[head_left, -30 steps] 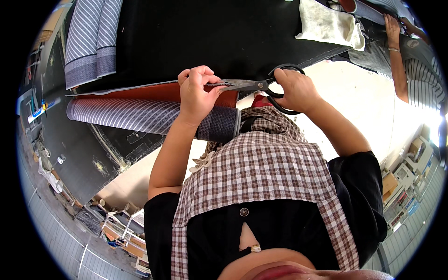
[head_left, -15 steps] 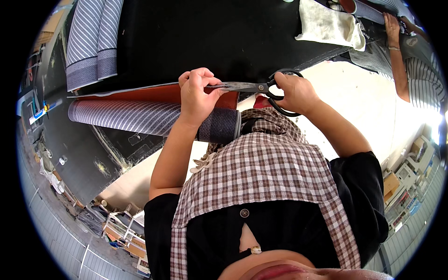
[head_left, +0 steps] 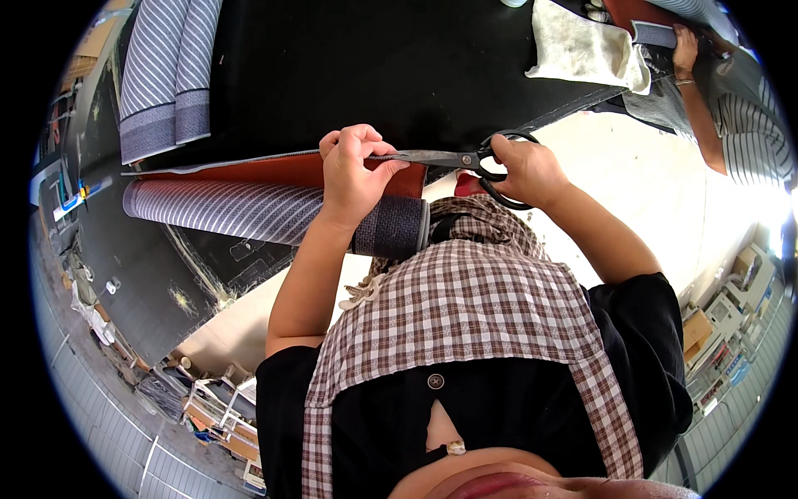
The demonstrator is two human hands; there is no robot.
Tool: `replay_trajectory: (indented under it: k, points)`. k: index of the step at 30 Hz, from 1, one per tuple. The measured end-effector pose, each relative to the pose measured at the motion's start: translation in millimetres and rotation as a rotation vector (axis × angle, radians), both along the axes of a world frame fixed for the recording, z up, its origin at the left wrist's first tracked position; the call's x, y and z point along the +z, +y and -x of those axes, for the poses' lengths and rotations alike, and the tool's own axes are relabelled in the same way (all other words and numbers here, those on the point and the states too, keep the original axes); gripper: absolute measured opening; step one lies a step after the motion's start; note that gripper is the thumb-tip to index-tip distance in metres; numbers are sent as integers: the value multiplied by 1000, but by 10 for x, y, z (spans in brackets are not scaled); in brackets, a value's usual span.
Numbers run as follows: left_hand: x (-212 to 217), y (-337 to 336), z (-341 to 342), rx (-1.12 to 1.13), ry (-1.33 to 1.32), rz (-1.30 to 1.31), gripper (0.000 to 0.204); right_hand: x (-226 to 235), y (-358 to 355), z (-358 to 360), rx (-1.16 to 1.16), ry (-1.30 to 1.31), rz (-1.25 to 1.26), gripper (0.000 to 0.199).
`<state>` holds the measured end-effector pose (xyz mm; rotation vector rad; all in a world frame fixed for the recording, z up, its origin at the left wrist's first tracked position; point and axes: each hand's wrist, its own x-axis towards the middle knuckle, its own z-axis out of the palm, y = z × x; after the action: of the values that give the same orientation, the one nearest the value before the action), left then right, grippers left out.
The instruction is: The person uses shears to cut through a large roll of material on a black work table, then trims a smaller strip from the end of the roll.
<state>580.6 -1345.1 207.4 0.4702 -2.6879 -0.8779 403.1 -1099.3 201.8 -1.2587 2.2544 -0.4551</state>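
Note:
A partly rolled striped grey mat (head_left: 233,208) with a reddish-brown backing (head_left: 274,171) lies along the near edge of the black table. My left hand (head_left: 347,179) pinches the mat's raised edge near its right end, thumb against fingers. Black-handled scissors (head_left: 439,157) are in my right hand (head_left: 534,173), its fingers through the loops. Their blades point left and look nearly closed, the tips reaching the mat edge at my left fingertips. Those fingers partly hide the tips, so whether fabric sits between the blades cannot be made out.
Two more rolled striped mats (head_left: 150,79) lie at the far left of the black table (head_left: 357,66). A crumpled off-white cloth (head_left: 582,51) rests at the far right. Beyond it, another person's hand (head_left: 685,51) touches a mat with reddish backing (head_left: 640,15).
The scissor blades have come closer together at the mat edge. My left hand keeps nearly the same place. At the far right, the other person's hand has shifted slightly left.

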Motion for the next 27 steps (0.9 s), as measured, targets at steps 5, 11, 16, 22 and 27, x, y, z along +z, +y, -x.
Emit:
replay_trajectory:
  k: [5,11,16,22,27]
  points:
    - [6,8,-15,22,-16,-3,40,45,-3,-40,9,31,88,62]
    - [0,70,-6,36,-22,-18,34,34,20,-56,12,65,95,63]
    - [-51,94,9,41,-27,-7,32,72,10,19,34,78,73,65]
    - [-68,140,-16,74,-25,-46,29,75,4,38,57,107,9,67]
    - [-65,150,-62,100,-50,-63,25,34,16,6,74,139,35,67]
